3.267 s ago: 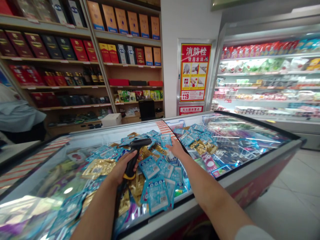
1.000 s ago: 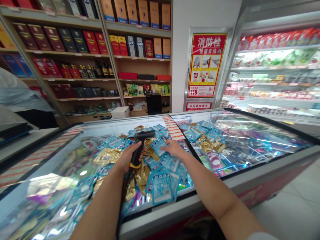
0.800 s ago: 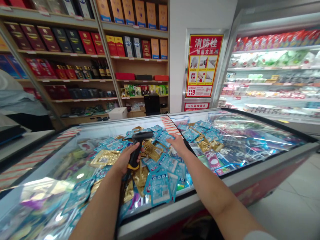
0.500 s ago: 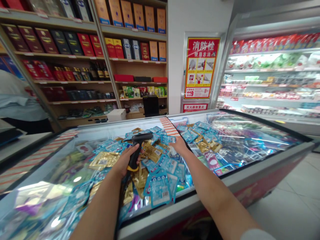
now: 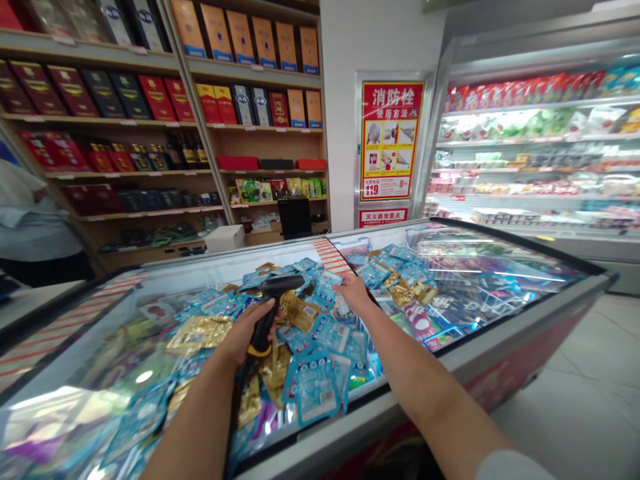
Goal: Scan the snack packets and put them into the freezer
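Observation:
My left hand (image 5: 250, 329) is wrapped round the handle of a black barcode scanner (image 5: 281, 285) with a yellow-orange base, its head pointing right. A dark cable runs down along my left forearm. My right hand (image 5: 354, 293) pinches the edge of a blue-and-white packet (image 5: 328, 280) at the far side of the pile. Flat blue packets (image 5: 316, 390) and gold foil packets (image 5: 301, 313) lie heaped on the glass top between and around both hands. The scanner's head is to the left of the packet in my right hand.
The heap rests on a glass-topped chest freezer (image 5: 505, 257) with a grey rim. Shelves of boxed bottles (image 5: 243, 37) stand behind. A red fire-hydrant poster (image 5: 391, 140) hangs on the wall. A lit chiller (image 5: 530, 160) is at right, and a person (image 5: 30, 220) at far left.
The view has shifted slightly, so the background sits a little further left. My right hand still pinches a blue packet, and my left hand keeps its grip on the scanner.

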Motion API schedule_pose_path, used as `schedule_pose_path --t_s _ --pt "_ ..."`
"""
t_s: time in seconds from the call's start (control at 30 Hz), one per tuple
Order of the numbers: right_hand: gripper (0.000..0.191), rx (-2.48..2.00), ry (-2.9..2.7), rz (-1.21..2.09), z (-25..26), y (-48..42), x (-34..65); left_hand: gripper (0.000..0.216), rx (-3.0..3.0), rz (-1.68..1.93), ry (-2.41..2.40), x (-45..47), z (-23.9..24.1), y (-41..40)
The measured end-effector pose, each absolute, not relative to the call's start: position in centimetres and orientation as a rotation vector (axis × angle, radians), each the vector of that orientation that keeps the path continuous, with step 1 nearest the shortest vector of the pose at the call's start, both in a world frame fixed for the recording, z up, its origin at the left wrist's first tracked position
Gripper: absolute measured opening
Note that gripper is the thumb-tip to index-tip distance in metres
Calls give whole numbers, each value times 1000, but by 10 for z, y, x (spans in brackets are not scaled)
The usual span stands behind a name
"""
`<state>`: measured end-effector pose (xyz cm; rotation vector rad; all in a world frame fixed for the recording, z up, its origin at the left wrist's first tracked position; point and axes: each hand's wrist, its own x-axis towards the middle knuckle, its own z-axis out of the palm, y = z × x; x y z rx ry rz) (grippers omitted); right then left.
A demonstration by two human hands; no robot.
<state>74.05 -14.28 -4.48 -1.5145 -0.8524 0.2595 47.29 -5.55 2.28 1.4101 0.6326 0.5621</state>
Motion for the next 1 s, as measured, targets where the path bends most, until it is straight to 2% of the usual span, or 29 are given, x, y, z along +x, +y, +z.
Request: schedule_pose_path --t_s 0.33,1.0 --pt "33 -1310 -726 432 -42 -141 734 44 1413 561 610 474 21 -54" --pt "32 -1474 -777 318 -46 -140 736 45 1415 553 617 474 18 -52"
